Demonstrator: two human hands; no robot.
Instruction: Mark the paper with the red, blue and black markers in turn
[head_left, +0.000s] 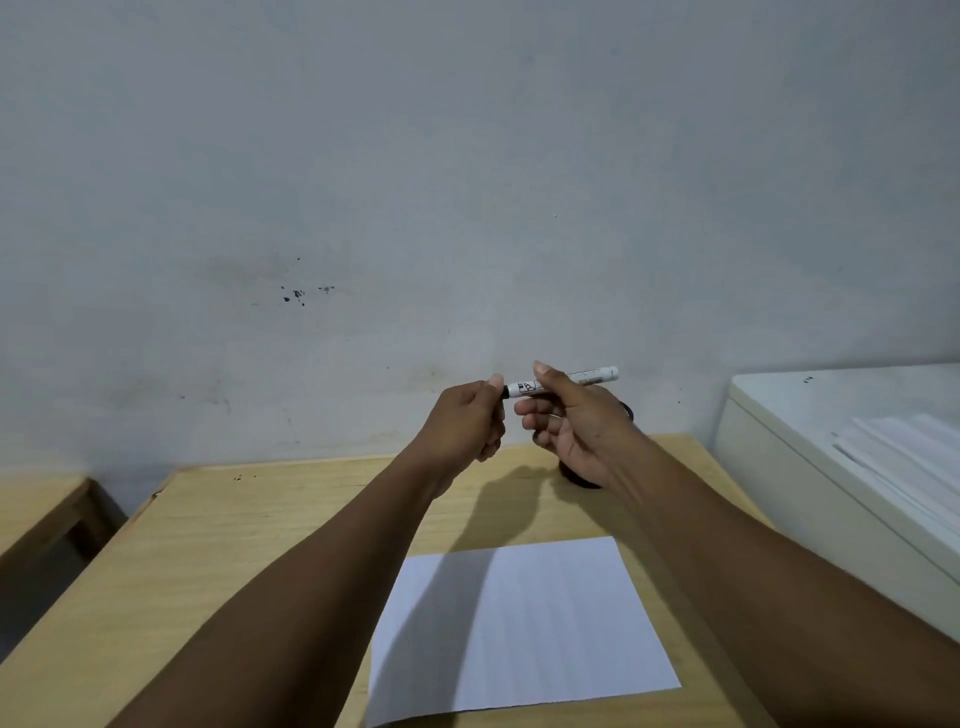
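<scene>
A white-barrelled marker (587, 377) is held level in the air above the far part of the wooden table. My right hand (571, 426) grips its barrel between thumb and fingers. My left hand (467, 423) is closed around the marker's left end, where a dark cap or tip shows; I cannot tell the marker's colour. A blank white sheet of paper (524, 623) lies flat on the table near me, partly in the shadow of my arms. A dark round holder (579, 478) stands behind my right hand, mostly hidden.
The light wooden table (234, 561) stands against a grey wall. A white appliance (810, 467) with stacked white sheets (904, 457) on top is at the right. Another wooden surface (36, 509) lies at the left, across a gap.
</scene>
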